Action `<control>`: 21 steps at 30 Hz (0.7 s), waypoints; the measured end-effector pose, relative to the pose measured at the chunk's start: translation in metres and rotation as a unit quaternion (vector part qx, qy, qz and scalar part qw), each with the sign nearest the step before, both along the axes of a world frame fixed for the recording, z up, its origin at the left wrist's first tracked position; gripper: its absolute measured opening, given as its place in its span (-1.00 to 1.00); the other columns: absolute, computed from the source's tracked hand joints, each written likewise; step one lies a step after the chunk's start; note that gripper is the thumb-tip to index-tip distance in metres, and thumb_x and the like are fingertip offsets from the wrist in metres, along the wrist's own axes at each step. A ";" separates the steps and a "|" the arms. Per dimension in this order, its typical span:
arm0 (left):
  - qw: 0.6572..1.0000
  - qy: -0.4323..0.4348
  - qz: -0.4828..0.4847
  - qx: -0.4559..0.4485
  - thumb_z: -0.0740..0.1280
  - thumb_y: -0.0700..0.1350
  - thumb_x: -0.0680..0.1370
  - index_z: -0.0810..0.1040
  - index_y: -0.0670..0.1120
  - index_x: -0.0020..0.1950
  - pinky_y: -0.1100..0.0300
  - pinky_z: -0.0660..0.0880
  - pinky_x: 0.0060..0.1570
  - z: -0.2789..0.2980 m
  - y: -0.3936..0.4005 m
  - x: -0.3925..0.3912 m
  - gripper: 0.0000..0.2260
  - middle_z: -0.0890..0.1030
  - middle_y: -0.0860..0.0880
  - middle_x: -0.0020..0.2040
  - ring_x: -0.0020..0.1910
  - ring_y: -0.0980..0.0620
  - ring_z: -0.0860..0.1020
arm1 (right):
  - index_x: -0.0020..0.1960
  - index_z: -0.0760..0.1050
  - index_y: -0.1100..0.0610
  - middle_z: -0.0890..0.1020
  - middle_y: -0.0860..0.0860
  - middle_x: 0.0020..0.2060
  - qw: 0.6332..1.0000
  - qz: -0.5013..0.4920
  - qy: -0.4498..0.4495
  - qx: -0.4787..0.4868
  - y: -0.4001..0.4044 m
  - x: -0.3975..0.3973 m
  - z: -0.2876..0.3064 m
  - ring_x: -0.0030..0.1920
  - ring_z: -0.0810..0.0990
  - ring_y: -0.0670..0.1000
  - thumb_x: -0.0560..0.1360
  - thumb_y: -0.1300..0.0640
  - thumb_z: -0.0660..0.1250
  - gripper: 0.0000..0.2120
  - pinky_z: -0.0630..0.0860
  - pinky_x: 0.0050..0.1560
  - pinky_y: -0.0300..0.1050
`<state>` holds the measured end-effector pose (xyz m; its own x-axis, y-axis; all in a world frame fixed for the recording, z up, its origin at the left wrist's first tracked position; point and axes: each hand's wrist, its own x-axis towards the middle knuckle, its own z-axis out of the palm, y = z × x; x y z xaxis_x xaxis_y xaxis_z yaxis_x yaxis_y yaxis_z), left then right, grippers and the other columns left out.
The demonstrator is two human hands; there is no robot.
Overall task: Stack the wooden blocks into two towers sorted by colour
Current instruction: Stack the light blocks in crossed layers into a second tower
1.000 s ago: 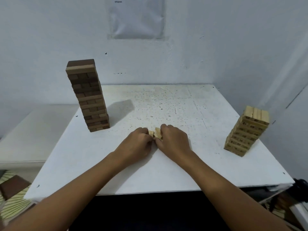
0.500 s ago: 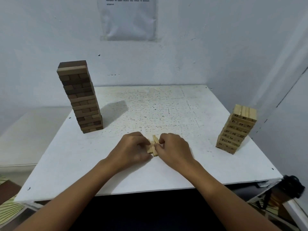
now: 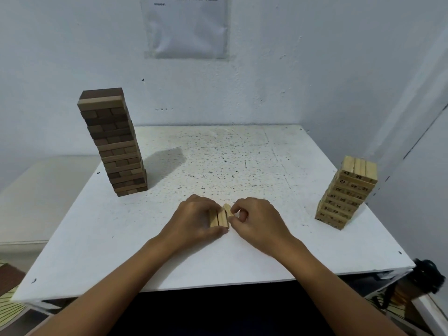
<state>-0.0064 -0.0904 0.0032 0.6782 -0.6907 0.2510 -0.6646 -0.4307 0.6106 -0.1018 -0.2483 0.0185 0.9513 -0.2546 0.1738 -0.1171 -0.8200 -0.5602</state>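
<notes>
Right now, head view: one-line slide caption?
Both hands, left hand and right hand, gather three light blocks at table centre, between dark tower and light tower.

Wall [image 3: 291,69]: white, rough plaster, scuffed.
Paper [image 3: 185,25]: taped to wall, text too small to read.
Table [image 3: 230,154]: white, black-speckled top, set in the room's corner.
Side surface [image 3: 41,190]: pale, lower, left of table.
Floor [image 3: 7,304]: striped, at lower left.
</notes>
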 end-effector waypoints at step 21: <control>0.998 0.043 0.010 -0.034 0.56 0.12 0.21 0.64 -0.03 0.09 0.52 0.34 -0.15 0.001 0.005 0.001 -0.50 0.61 0.15 -0.06 -0.04 0.28 0.52 | 0.20 0.61 0.08 0.62 -0.09 0.01 0.993 0.080 0.035 0.077 -0.013 0.010 -0.007 -0.03 0.53 -0.17 0.51 0.22 0.32 -0.71 0.43 -0.03 -0.26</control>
